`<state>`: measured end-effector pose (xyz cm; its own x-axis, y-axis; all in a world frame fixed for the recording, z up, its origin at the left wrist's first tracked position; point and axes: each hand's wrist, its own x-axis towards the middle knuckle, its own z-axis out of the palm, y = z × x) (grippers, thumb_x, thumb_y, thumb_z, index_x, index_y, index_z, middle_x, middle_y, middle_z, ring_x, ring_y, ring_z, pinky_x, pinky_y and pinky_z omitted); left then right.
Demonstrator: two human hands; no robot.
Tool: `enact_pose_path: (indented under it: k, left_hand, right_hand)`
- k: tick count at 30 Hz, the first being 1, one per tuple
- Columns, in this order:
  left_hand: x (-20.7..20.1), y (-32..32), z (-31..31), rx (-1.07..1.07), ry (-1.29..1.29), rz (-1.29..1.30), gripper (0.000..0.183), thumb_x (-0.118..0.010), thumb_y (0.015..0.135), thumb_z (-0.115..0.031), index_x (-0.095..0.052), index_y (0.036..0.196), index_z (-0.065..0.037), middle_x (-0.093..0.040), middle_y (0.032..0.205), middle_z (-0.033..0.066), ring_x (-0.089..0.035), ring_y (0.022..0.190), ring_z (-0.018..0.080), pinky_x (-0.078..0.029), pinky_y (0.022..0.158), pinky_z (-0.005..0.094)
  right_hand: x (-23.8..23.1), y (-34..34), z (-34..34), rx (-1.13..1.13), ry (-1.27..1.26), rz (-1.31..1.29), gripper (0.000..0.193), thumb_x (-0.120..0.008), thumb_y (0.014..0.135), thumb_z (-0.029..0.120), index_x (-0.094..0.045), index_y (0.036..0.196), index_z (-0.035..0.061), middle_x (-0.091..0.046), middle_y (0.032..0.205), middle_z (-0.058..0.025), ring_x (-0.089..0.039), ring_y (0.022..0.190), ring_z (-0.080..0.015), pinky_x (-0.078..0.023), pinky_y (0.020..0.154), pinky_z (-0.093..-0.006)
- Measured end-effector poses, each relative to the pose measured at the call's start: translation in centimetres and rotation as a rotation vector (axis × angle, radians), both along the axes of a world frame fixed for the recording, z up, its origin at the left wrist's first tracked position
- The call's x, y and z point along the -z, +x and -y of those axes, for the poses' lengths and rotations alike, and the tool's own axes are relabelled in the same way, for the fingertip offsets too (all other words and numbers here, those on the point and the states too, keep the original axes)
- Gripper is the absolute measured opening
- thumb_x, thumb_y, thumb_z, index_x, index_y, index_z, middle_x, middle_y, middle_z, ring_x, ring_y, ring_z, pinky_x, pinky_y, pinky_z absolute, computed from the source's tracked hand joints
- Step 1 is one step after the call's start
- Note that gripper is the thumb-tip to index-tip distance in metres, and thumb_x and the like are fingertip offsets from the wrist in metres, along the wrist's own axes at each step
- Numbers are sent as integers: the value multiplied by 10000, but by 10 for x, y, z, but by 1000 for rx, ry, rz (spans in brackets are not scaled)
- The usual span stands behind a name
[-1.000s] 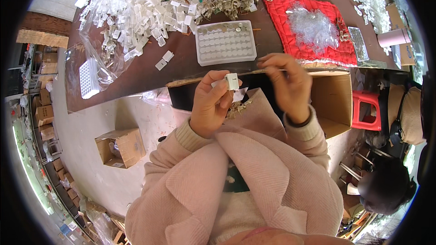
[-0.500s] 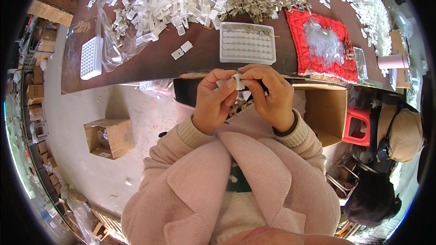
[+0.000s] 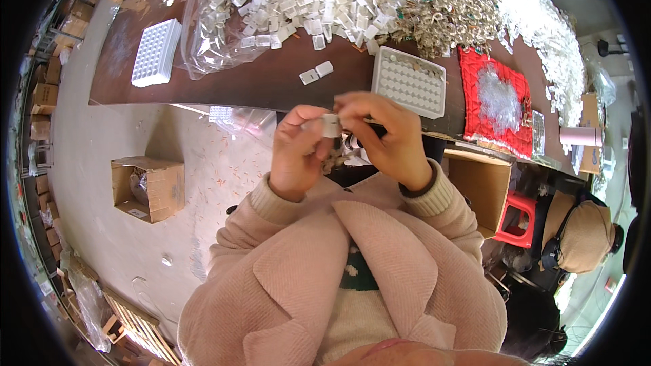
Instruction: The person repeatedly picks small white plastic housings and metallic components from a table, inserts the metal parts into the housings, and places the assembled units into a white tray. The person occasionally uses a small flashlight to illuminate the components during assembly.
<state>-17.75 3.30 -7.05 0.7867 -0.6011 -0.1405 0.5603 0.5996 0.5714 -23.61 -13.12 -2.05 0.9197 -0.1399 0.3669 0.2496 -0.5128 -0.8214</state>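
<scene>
A small white plastic piece [image 3: 330, 125] is pinched between the thumb and fingers of my left hand [image 3: 295, 149], just off the table's near edge. At its right side is my right hand [image 3: 390, 132], with the thumb and bent fingers drawn in close. The right fingertips are blurred, and what they grip is hidden. Beyond my hands, two white plastic pieces [image 3: 317, 72] lie on the brown table [image 3: 244, 88]. To their right sits a white tray [image 3: 409, 98] with rows of pockets, several of which hold small round pieces along the far side.
Heaps of clear-white plastic pieces [image 3: 325, 0] and metal parts [image 3: 447, 10] cover the table's far side. A white pocketed tray stack [image 3: 154, 54] stands left, a red quilted cloth [image 3: 475, 115] right. Below are an open carton [image 3: 166, 190] and a red stool [image 3: 519, 220].
The view has turned, so the table things appear shifted right. The white piece has turned to show a flatter side between my fingers, and my right fingers have moved.
</scene>
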Motion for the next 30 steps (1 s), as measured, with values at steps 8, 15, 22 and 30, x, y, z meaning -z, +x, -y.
enact_pose_path:
  k: [8,15,22,30]
  left_hand:
    - [7,24,-27,-102,-29,-189,254,-598,983,-297,-599,1094,-68,-548,871,74,-427,586,117,-301,469,197]
    - [2,26,-16,-88,287,21,129,-604,983,-98,-632,1107,-75,-581,764,-3,-439,565,54,-268,468,189]
    - [-9,22,1,74,181,226,299,-658,946,-45,-649,1244,-32,-671,823,13,-424,548,2,-282,476,173]
    - [-5,30,3,58,39,94,191,-698,935,-138,-645,1075,-18,-626,810,10,-412,539,49,-293,460,205]
  right_hand:
    - [51,74,-19,175,-606,44,409,-608,751,-70,-602,1158,-24,-637,1165,-148,-583,1111,-354,-493,915,-403]
    - [18,44,-20,-36,279,-141,402,-578,970,9,-517,1368,0,-650,976,-81,-603,774,-143,-505,686,-274]
    - [-21,19,-15,39,246,-256,445,-561,986,64,-441,1413,23,-638,733,-78,-600,617,-114,-484,583,-271]
    - [-29,102,68,257,-572,177,138,-735,836,87,-682,958,55,-639,884,-107,-630,786,-272,-515,692,-363]
